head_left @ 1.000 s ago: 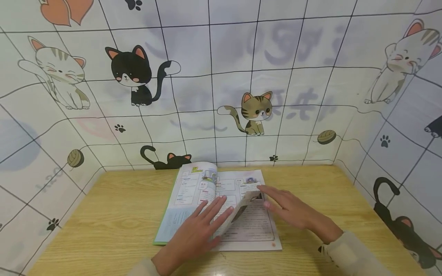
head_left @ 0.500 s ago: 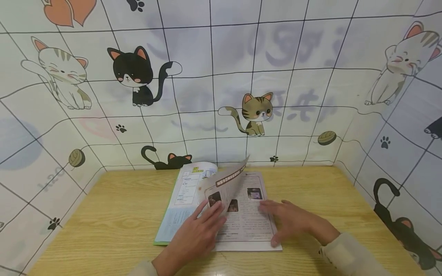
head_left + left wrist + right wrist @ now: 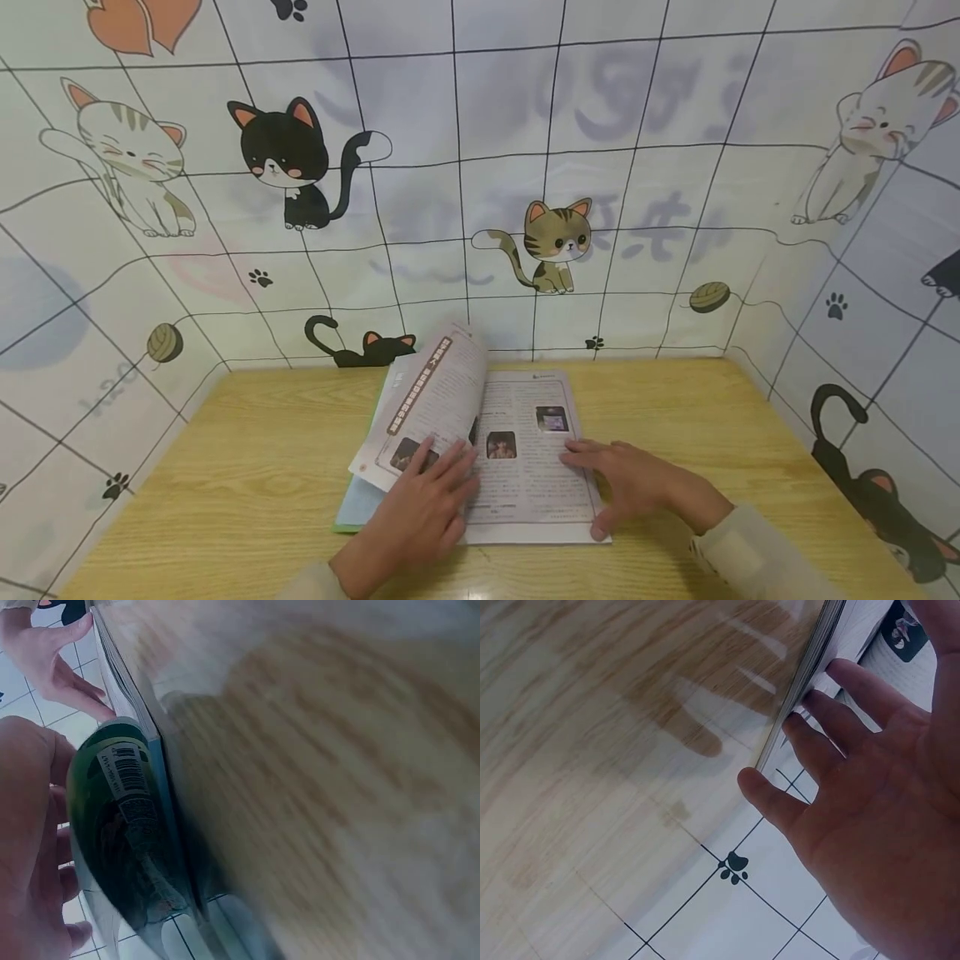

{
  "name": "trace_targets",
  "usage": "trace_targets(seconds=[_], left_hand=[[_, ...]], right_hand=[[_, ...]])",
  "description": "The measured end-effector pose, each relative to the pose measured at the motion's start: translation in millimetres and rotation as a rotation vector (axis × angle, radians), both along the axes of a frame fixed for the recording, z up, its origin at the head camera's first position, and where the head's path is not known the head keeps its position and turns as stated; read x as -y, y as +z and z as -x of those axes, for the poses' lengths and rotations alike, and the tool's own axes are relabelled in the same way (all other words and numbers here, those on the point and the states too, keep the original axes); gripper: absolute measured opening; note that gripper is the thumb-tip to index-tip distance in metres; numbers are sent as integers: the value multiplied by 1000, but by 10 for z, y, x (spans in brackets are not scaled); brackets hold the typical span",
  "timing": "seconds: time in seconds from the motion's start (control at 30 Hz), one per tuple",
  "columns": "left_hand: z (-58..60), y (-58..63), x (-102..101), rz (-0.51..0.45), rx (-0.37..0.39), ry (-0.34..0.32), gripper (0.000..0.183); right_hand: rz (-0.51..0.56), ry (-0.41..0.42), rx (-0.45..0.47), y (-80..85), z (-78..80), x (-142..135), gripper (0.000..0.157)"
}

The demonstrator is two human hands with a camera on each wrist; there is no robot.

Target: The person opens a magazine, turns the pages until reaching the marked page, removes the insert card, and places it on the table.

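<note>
Touching curled page (image 3: 438,387): my left hand (image 3: 426,512), straight-fingered. Right hand (image 3: 645,483), spread wide, touches three o'clock edge of book (image 3: 532,496).

In your head view, the light is soft and even, and the wall (image 3: 423,279) looks bright. The small print on your book (image 3: 536,492) is too fuzzy to read. Your left wrist view is dimmer, and the table (image 3: 300,735) there is smeary. In your right wrist view, the shiny table mirrors your right hand (image 3: 881,787), whose palm looks dark.
</note>
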State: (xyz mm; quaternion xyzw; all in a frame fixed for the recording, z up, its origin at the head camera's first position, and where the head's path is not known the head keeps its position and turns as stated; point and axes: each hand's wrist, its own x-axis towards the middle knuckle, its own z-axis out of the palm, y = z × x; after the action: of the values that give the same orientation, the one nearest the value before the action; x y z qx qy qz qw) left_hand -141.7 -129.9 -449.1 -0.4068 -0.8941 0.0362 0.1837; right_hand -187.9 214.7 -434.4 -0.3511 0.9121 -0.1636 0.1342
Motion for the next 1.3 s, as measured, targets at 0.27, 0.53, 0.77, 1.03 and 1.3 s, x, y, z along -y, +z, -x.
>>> trace_targets(seconds=[0.27, 0.53, 0.77, 1.03, 1.3], left_hand=[[-3, -42, 21, -29, 142, 131, 47], [-16, -55, 36, -59, 260, 202, 54], [-24, -60, 25, -47, 270, 207, 56], [-24, -40, -11, -30, 284, 229, 70], [-24, -12, -84, 9, 277, 262, 99]], right_hand=[[-11, -10, -4, 16, -1, 16, 106], [-27, -12, -15, 3, 37, 39, 104], [-28, -21, -10, -3, 27, 40, 103], [-13, -15, 0, 29, 15, 35, 102], [17, -29, 0, 8, 17, 31, 92]])
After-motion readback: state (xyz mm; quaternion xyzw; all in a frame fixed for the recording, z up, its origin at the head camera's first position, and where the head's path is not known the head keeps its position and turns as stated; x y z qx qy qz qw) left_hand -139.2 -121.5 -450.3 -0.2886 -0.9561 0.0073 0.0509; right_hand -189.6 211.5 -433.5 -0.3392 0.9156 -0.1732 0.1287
